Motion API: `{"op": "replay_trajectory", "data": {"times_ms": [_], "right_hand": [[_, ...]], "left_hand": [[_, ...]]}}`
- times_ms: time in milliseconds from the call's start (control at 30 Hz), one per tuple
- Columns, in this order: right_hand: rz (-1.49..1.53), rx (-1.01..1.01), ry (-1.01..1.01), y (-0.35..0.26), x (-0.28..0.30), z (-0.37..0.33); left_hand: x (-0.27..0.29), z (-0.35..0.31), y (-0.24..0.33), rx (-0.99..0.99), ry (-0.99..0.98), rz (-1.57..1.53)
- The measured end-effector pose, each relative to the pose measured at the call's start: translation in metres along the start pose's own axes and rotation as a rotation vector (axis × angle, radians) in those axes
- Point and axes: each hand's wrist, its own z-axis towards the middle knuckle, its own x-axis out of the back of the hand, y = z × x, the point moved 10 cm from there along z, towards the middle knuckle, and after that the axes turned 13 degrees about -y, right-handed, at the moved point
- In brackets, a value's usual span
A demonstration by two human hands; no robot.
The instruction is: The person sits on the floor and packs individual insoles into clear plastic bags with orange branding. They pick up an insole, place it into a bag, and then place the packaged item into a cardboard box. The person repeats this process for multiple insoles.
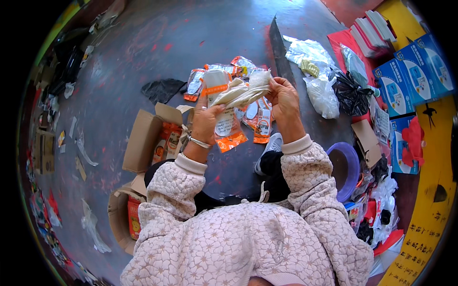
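Observation:
My left hand is closed on a clear packet with orange bands and a white label, which hangs down below the fingers. The same hand also grips one end of a cream, folded cloth-like strip. At its other end, a white ribbed part is pinched in my right hand. Just beyond and beneath my hands lie several similar orange-and-clear packets on the grey floor. The strip hides part of the packet and of that pile.
Left of me stand two open cardboard boxes, one with orange packets, the other with a red package. To the right are a purple basin, white plastic bags, a black bag and blue boxes. Black plastic lies ahead.

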Motion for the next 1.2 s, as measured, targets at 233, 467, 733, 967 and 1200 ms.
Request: {"op": "replay_trajectory", "data": {"times_ms": [233,467,733,967,1200], "right_hand": [[0.285,-0.417,-0.085,0.072,-0.015,-0.015],[0.426,-0.527,-0.075,0.107,-0.028,-0.022],[0.601,-0.121,-0.117,0.026,-0.031,-0.001],[0.645,-0.250,-0.707,-0.012,-0.090,-0.035],[-0.249,-0.204,-0.594,0.016,-0.073,-0.012]], "left_hand": [[-0.018,-0.012,0.046,-0.501,-0.046,0.647],[-0.017,-0.013,0.025,-0.408,-0.097,0.479],[0.010,0.002,-0.026,0.090,-0.004,-0.143],[-0.001,0.006,-0.048,0.283,-0.163,-0.387],[-0.036,-0.003,-0.056,0.370,-0.387,-0.296]]}}
